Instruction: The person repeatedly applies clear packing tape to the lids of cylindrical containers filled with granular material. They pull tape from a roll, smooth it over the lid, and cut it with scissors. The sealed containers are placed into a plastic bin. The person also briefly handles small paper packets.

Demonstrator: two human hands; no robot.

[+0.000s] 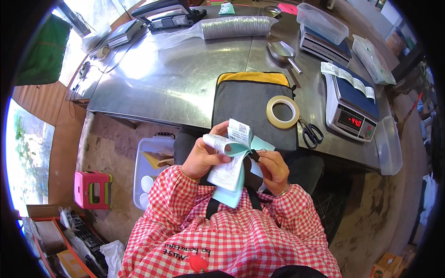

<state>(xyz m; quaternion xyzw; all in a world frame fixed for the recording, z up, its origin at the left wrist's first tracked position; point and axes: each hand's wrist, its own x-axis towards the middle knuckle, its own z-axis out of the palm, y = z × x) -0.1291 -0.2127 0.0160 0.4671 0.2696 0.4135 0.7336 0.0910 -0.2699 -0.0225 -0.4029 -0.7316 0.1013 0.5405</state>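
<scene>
Head view. Item: sheaf of paper slips (230, 160), white printed sheets over pale blue ones, clipped at one edge by a small black binder clip (254, 155). Held near the body, just in front of the counter (176, 78) edge and the grey-and-yellow pouch (252, 104).

Left hand (200, 158): fingers wrapped around the bent-over left side of the sheaf, thumb on top.
Right hand (273, 169): fingers pinched narrow at the clip.

Handling, as judged: light, limp, easily creased or torn; sheets fan and slide, so best gripped at the clipped edge.

Nearby on the counter: tape roll (282, 111) on the pouch, scissors (311, 133) just right of it, digital scale (351, 104) farther right, metal scoop (282, 53) far.

Obscured: lower sheets behind the sleeves; print too small to make out; fingertips under the paper hidden.
</scene>
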